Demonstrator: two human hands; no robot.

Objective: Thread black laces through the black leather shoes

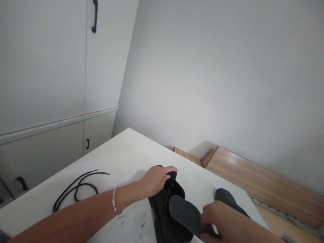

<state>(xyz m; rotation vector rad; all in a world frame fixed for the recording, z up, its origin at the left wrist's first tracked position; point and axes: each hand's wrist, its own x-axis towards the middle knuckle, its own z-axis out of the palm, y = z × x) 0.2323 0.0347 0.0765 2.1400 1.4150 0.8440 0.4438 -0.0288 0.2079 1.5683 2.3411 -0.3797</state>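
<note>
A black shoe [160, 216] stands on the white table with its opening facing up and no lace in view. My left hand [158, 179], with a silver bracelet at the wrist, is closed on the shoe's tongue and holds it up. In my right hand [212, 216] is a dark grey insole [186, 212], pinched between the fingers. The insole's rounded end lies over the shoe's opening. Another dark grey insole [225, 196] rests on the table beyond my right hand, partly hidden by it.
A black shoelace [66, 189] lies looped on the white table [121, 152] at the left, partly behind my left forearm. Dirt smudges mark the tabletop beside the shoe. White cabinets [45, 67] stand at the left; wooden furniture [253, 172] is beyond the table's right edge.
</note>
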